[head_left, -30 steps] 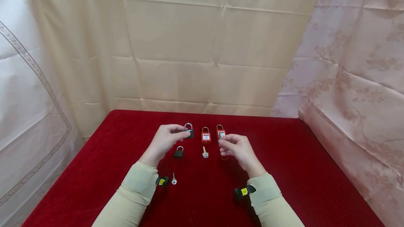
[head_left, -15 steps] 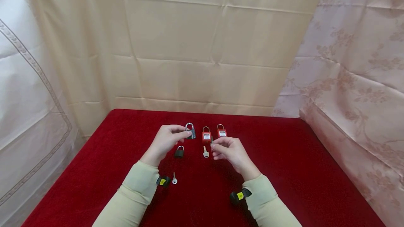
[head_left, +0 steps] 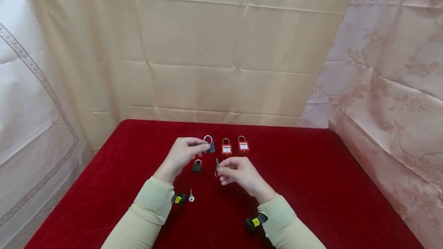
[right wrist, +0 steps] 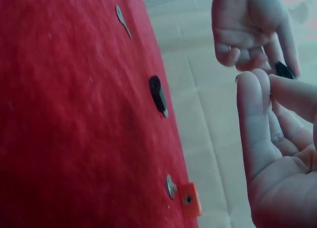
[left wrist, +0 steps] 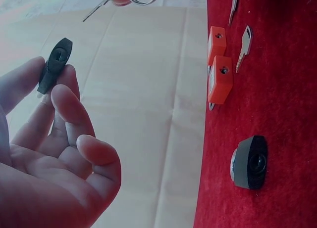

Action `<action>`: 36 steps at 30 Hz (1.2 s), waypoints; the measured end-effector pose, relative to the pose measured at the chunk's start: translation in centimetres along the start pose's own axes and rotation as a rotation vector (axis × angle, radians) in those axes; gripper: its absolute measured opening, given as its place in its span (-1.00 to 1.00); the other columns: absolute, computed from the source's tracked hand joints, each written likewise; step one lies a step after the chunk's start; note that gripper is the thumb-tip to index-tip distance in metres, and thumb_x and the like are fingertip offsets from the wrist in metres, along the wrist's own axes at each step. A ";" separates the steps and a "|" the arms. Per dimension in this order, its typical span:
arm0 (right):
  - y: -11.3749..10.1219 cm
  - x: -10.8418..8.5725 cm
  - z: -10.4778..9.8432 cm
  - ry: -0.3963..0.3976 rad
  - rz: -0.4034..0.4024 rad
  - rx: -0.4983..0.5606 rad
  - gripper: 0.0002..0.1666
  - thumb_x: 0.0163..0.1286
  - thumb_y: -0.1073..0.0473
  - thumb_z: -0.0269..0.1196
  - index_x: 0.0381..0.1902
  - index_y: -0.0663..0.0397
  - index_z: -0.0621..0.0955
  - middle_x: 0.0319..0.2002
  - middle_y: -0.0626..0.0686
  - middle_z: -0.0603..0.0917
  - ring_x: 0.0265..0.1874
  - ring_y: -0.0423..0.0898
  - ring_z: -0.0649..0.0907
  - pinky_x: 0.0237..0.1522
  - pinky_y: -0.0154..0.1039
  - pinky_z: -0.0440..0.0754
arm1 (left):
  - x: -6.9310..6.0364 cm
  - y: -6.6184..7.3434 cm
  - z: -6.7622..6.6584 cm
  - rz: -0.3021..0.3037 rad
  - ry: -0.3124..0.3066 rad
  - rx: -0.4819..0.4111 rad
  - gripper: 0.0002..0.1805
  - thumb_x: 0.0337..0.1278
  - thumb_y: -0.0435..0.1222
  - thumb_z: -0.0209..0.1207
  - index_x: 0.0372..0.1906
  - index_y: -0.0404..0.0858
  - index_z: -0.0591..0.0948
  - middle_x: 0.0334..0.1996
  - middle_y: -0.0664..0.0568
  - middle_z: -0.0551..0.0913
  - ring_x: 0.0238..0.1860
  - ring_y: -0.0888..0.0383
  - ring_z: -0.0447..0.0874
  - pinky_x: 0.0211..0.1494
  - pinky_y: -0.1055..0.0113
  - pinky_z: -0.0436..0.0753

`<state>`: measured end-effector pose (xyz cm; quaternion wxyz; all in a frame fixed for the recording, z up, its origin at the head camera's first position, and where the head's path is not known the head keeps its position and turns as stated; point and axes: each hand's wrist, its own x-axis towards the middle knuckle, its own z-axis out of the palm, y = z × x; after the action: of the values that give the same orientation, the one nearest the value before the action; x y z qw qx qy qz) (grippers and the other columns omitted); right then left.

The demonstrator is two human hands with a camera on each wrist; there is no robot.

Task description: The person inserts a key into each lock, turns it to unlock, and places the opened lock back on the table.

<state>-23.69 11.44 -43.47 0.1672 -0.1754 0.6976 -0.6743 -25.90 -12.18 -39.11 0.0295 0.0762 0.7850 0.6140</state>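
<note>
My left hand (head_left: 182, 155) pinches a dark padlock (head_left: 210, 148) with a silver shackle, raised over the cloth. Its keyhole end faces the camera in the left wrist view, where the same padlock (left wrist: 55, 62) sits between thumb and fingers. To the right and slightly nearer, my right hand (head_left: 245, 176) pinches a key (head_left: 217, 163) with a ring, its shaft pointing up. In the left wrist view that key (left wrist: 96, 9) is apart from the padlock. My right fingers mostly hide it in the right wrist view.
On the red cloth (head_left: 311, 187) stand two red padlocks, one (head_left: 226, 148) left of the other (head_left: 243, 146). Nearer lies a smaller dark padlock (head_left: 196, 166), with a silver key (head_left: 191, 196) below it. Another key (left wrist: 245, 42) lies by the red padlocks.
My right hand has moved left and slightly nearer with its key, from in front of the right red padlock toward the held padlock. My left hand has barely moved.
</note>
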 end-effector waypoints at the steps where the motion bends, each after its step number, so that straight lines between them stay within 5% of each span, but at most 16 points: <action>1: 0.0 0.0 0.2 -0.014 0.003 0.003 -0.76 0.40 0.33 0.32 -0.06 0.42 0.65 -0.21 0.30 0.74 -0.40 -0.07 0.73 -0.23 -0.07 0.75 | 0.0 0.0 0.0 -0.002 0.000 0.000 -0.69 0.19 -0.11 0.41 -0.09 -0.24 0.79 -0.36 -0.07 0.72 -0.32 0.03 0.59 -0.26 0.22 0.54; 25: 0.0 -0.2 1.4 -0.027 0.006 0.072 -0.80 0.38 0.38 0.30 -0.11 0.45 0.65 -0.29 0.19 0.76 -0.45 -0.09 0.73 -0.27 -0.09 0.75 | -0.2 -0.1 0.3 0.041 -0.019 -0.008 -0.75 0.19 -0.18 0.41 -0.14 -0.25 0.81 -0.28 -0.26 0.73 -0.29 -0.16 0.64 -0.36 0.29 0.50; 36: -0.1 -0.4 1.0 -0.003 0.003 0.093 -0.74 0.39 0.37 0.32 -0.05 0.49 0.64 -0.24 0.28 0.75 -0.41 -0.07 0.74 -0.23 -0.06 0.75 | -0.1 -0.1 0.8 0.046 -0.030 -0.009 -0.78 0.17 -0.20 0.41 -0.17 -0.25 0.82 -0.38 -0.04 0.74 -0.25 -0.27 0.64 -0.38 0.27 0.51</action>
<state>-22.88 10.71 -43.44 0.1773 -0.1672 0.6654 -0.7056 -25.67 -11.45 -39.42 0.0277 0.1033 0.7797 0.6170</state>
